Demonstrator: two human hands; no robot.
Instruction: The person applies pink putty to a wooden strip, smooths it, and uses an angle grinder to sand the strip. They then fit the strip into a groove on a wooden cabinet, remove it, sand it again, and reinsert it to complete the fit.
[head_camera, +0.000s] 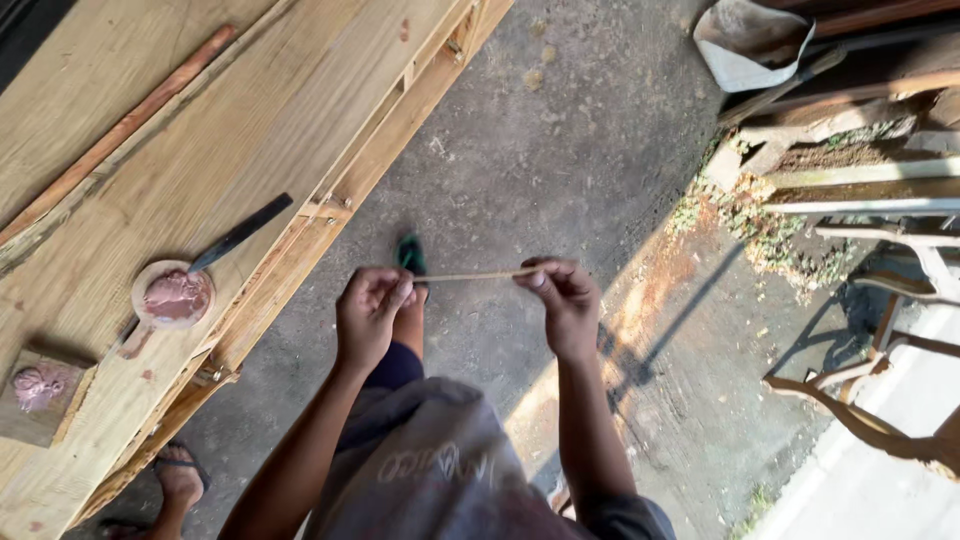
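a: both hands are up in front of the body over the grey concrete floor (520, 150). left hand (368, 312) is curled with the fingertips pressed together on one end of a thin pale wooden stick (470, 276), right hand (562, 300) pinches the other end between thumb and forefinger. the stick sits level between them, well off the ground

b: how do you reckon it handles?

a: looks super light and pretty stiff for its thickness, but thin enough that i'd guess it snaps if you bow it. dry wood, so not slippery. holding it at the two ends like that seems the sane way, or pinch nearer the middle if you want less flex

b: room around it?

a: to the left is the long pale wood plank bench (200, 130), its edge running diagonally just beside the left hand. on it there's a small round dish of pinkish paste (172, 297) with a dark flat blade (240, 232) resting on its rim, and a small wood block with a pink blob (40, 392). right side is open floor, wooden furniture frames (880, 300) well apart
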